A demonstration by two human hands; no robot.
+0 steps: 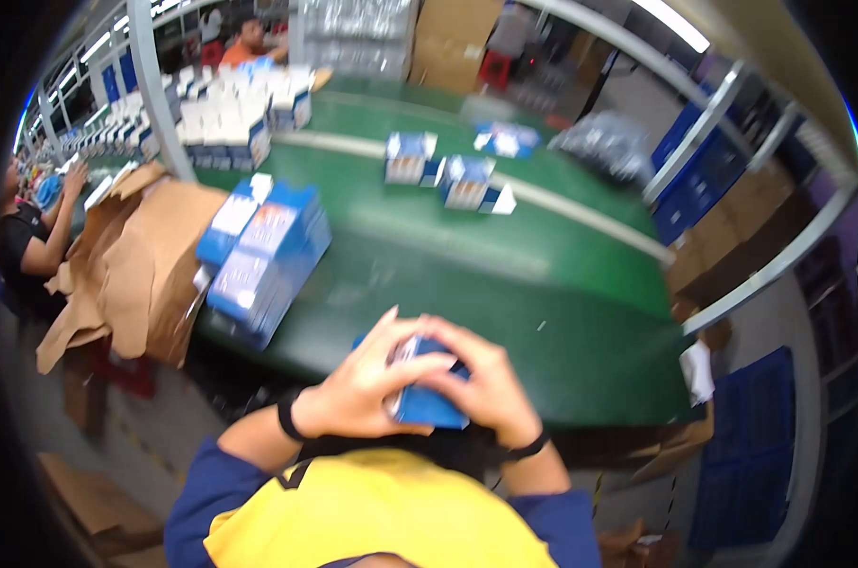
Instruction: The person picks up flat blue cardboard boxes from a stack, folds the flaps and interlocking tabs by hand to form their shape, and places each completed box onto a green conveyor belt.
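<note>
Between my two hands, close to my body at the near edge of the green table, is a small blue and white carton (432,405). My left hand (367,379) wraps its left side, with the thumb across the top. From the right, my right hand (481,379) closes over it, the two hands' fingers meeting at its far side. Much of the carton is hidden under the fingers. Left of my hands stands a group of blue cartons (270,256) pressed side by side.
On the green table (562,331), two opened blue-white cartons (467,182) stand farther off, near a flat blue-white piece (507,139). Clear plastic bags (604,147) lie at the far right. Brown paper (150,256) hangs at left, beside rows of white-topped cartons (225,123). Metal posts (159,95) frame the table.
</note>
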